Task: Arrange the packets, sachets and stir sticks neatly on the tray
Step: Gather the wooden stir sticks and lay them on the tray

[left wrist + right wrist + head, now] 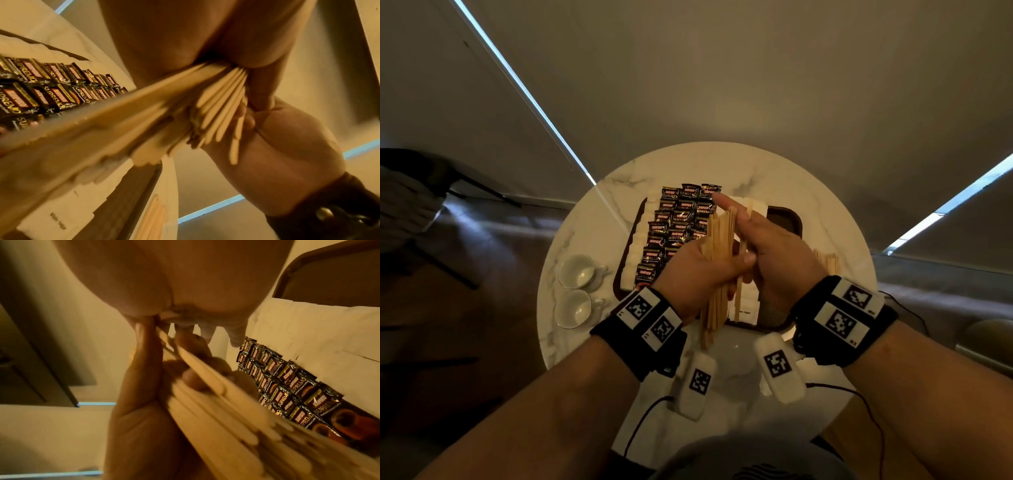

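The round white marble tabletop (835, 219) carries a dark brown tray (789, 219) with rounded corners. The far right section of the tray floor is bare.

On the tray, black coffee packets (678, 222) printed "SUPREMO" lie in overlapping rows that run from the near edge to the far edge, left of centre. White sachets (638, 236) form a column just beside the packets on the left. A second group of white sachets (748, 305) lies on the right of the packets, partly hidden under the hands; one reads "White Sugar" in the left wrist view.

The left hand (695, 270) is held above the tray. Its fingers and thumb are curled round a thick bundle of wooden stir sticks (717, 260), gripping it near mid-length. The bundle points away from the person, and its near ends fan out unevenly above the near tray rim.

The right hand (774, 253) is against the right side of the same bundle. Its thumb and inner fingers pinch a few sticks at the bundle's edge, while the index finger extends straight toward the far packets.

A smaller loose group of stir sticks (827, 262) lies on the tabletop just right of the tray.

Two white cups (575, 291) stand on the tabletop left of the tray, well apart from the hands.
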Tool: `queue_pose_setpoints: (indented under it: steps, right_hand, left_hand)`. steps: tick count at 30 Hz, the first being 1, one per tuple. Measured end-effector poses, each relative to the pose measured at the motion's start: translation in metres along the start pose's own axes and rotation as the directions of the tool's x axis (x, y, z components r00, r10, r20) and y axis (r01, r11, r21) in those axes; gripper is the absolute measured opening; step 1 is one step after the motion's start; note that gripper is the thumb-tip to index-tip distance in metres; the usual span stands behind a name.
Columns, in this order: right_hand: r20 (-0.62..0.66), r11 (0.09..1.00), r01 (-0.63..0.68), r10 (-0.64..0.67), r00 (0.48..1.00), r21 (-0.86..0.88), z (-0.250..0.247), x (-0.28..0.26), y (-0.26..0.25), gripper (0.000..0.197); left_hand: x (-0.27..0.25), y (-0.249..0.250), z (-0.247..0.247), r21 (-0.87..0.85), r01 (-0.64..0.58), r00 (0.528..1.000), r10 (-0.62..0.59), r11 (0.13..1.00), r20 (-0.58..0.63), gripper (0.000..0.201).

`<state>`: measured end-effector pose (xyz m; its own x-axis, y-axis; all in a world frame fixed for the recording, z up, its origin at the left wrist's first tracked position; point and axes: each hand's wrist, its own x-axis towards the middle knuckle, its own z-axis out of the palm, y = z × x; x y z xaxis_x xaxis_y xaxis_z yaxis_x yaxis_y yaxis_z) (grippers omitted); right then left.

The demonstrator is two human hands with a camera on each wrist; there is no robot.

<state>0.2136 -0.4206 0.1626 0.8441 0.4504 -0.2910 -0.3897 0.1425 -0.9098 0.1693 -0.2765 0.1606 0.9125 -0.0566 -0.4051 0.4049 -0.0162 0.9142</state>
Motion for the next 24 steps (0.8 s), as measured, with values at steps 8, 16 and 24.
queue_pose_setpoints:
  steps: [8, 16, 24]
  right_hand:
    - [0.069, 0.839, -0.457, 0.458, 0.886, 0.294, -0.017, -0.006, 0.019, 0.073]
    - [0.189, 0.660, -0.558, 0.545, 0.817, 0.503, -0.003, -0.005, 0.038, 0.053]
    - [0.152, 0.705, -0.514, 0.512, 0.846, 0.488, -0.001, 0.001, 0.040, 0.039]
  left_hand:
    - [-0.006, 0.015, 0.001, -0.130, -0.250, 0.938, 0.207, 0.960, -0.278, 0.016]
    - [-0.020, 0.026, 0.016, 0.024, -0.445, 0.857, 0.433, 0.895, -0.280, 0.018]
    - [-0.022, 0.016, 0.023, 0.103, -0.479, 0.838, 0.489, 0.872, -0.243, 0.032]
